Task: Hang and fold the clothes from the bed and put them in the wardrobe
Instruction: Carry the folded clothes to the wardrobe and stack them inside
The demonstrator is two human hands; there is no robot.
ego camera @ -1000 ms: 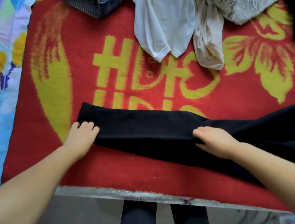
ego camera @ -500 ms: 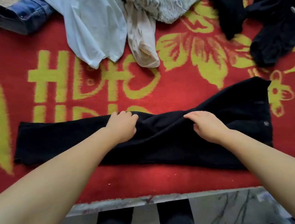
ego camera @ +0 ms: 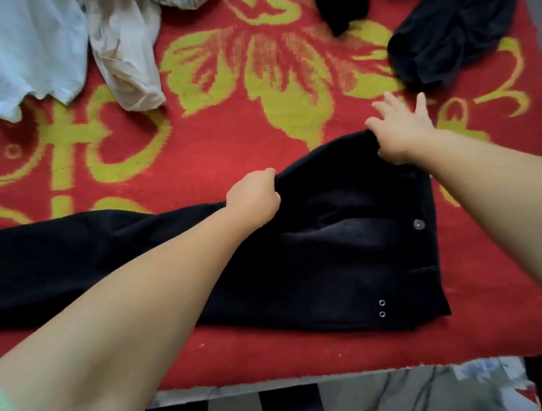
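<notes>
Black trousers (ego camera: 335,248) lie flat along the near edge of the red blanket (ego camera: 222,150), waistband to the right, legs running off to the left, the upper leg folded onto the lower so the pair is one leg wide. Left hand (ego camera: 253,199) is curled on the far edge of the cloth near the crotch and pinches it, probably to hold that fold line in place. Right hand (ego camera: 401,129) sits at the far waistband corner with thumb tucked at the cloth and fingers (ego camera: 420,103) spread straight over the blanket; whether it actually pinches the corner cannot be told. Judged step: squaring the seat and waist before folding the length across. Unfolded items wait at the far side: a white shirt (ego camera: 19,51), a cream garment (ego camera: 126,59), dark clothes (ego camera: 438,27). The wardrobe is not in view.
</notes>
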